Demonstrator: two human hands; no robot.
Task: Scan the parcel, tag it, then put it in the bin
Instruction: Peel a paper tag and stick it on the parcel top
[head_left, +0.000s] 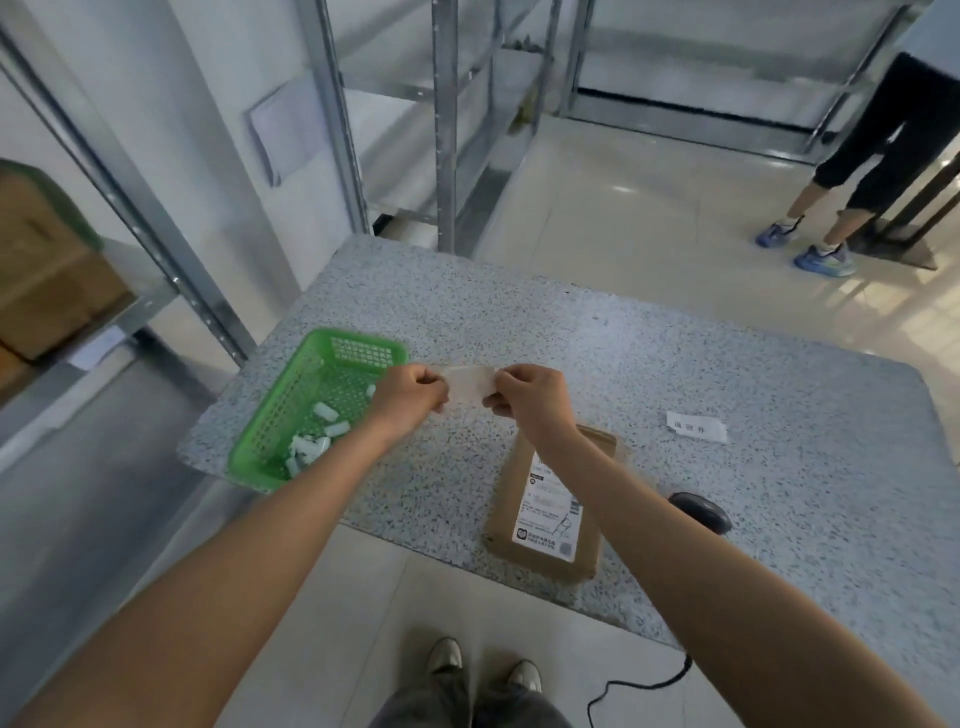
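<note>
A flat brown parcel with a white shipping label lies near the front edge of the speckled grey table. Above the table, my left hand and my right hand pinch the two ends of a small white tag between them. The tag hangs in the air beyond the parcel's far end, apart from it. A green plastic basket with several crumpled white paper scraps sits at the table's left corner, just left of my left hand.
A black handheld scanner lies right of the parcel, its cable hanging off the front edge. A white slip with printed characters lies farther right. Metal shelving stands left and behind. Another person's legs are at the far right.
</note>
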